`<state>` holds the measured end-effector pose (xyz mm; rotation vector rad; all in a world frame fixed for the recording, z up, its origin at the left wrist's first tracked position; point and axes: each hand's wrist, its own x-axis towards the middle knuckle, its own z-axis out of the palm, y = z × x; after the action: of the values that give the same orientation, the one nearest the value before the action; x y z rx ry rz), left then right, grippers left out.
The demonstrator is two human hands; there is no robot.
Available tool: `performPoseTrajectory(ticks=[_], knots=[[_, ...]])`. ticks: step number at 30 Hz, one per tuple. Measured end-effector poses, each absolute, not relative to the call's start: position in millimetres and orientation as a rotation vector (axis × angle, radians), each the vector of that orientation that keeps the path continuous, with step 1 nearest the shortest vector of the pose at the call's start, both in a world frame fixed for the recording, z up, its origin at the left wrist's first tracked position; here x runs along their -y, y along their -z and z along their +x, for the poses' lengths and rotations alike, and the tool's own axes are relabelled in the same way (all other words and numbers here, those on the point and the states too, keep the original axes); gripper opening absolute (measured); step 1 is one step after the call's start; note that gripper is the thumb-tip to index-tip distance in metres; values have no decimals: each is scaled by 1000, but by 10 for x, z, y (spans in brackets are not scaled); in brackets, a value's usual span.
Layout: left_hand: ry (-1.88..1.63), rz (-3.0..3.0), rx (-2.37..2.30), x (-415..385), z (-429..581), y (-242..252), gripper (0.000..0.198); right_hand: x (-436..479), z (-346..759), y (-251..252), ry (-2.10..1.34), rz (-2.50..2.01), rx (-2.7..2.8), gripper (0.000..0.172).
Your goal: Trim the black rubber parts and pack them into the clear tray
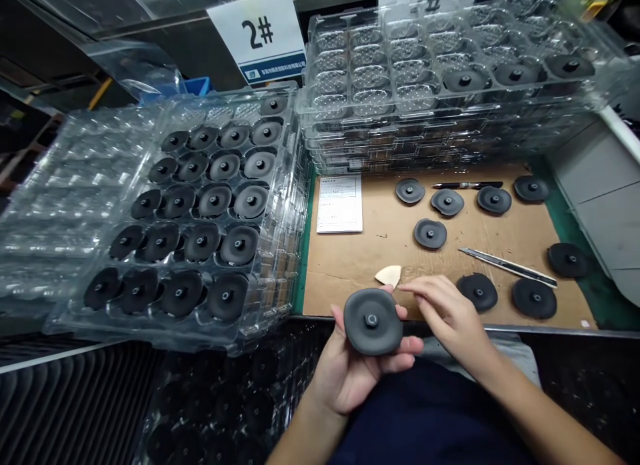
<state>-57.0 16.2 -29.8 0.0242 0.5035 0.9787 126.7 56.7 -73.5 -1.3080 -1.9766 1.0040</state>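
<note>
The dark grey round disc [373,321], matt like rubber or moulded plastic and with a small raised hub at its centre, sits at the near edge of the scene, just in front of the body. It is cradled in the left hand [350,375], whose fingers curl up under it from below while the thumb comes round its left rim. Being round it has no long axis; its hub face is tilted up and slightly toward the near side. The right hand [447,311] lies just to its right and a little farther off, palm down and holding nothing. Its fingers are loosely extended leftward toward the disc's far right rim, though whether a fingertip touches the rim cannot be told. Just beyond those fingertips a small cream triangular piece [389,274] lies on the brown cardboard sheet [345,265]. The left hand is therefore the nearer one, already gripping.
</note>
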Motion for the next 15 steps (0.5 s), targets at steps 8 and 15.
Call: performPoseTrajectory(ticks=[8, 15], knots=[[-1248, 1154, -1130, -52, -430, 394, 92, -255, 1363, 678, -1042, -1384, 1752, 22], [-1153, 1457, -1127, 1, -408, 343, 106, -228, 1480, 246, -1367, -1273, 1558, 32]])
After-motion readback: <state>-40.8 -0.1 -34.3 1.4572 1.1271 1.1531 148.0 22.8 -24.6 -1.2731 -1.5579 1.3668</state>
